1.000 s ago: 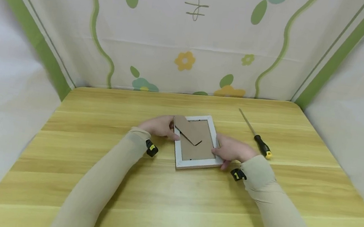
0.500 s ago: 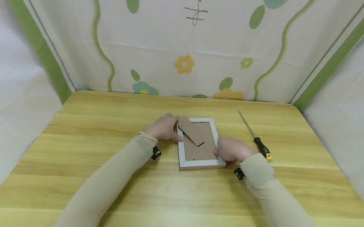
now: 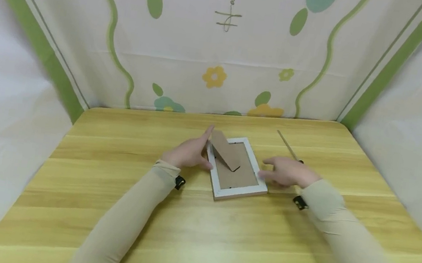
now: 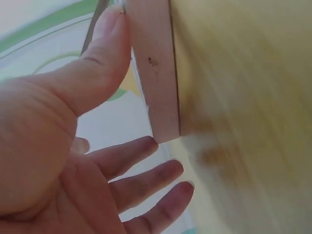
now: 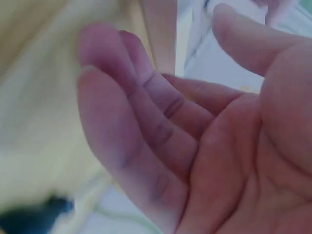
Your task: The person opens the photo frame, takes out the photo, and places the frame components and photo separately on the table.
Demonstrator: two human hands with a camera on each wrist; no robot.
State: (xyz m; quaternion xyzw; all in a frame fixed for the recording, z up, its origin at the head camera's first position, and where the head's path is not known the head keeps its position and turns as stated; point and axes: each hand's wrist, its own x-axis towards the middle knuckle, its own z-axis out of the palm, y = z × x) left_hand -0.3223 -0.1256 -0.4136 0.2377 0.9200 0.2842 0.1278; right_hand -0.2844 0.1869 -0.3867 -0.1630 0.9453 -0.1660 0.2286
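- Head view: picture frame [image 3: 242, 192] lies back side up on the counter [image 3: 196, 245], between the two hands. Rectangular, flat white rim; plain brown backing board [image 3: 243, 174] set inside, small dark marks along its border.
- Same view: stand flap [image 3: 225, 149], thin brown board, long and angular, tilted up from the backing; upper end juts over the rim's left corner, lower end meets a short dark angled line.
- Same view: left hand [image 3: 187, 153] at the frame's left side, thumb at the rim, index finger stretched up beside the flap; index contact with flap, cannot tell. Right hand [image 3: 286, 171] just beside the right edge, slightly blurred, thumb and index finger apart.
- Same view: screwdriver [image 3: 288, 146], slim straight shaft, handle mostly hidden by the right hand. Counter yellow, long wood-grain bands, soft sheen. Behind it, white cloth [image 3: 170, 73] printed with flowers.
- Left wrist view: frame's side a smooth, pinkish wooden strip, one dark speck. Thumb touches its edge; the other visible fingers [image 4: 146, 178] spread apart, fairly straight.
- Right wrist view: fingers [image 5: 109, 117] bent loosely, thumb well apart from them; wooden frame side behind. Dark object lower left, too blurred to identify.
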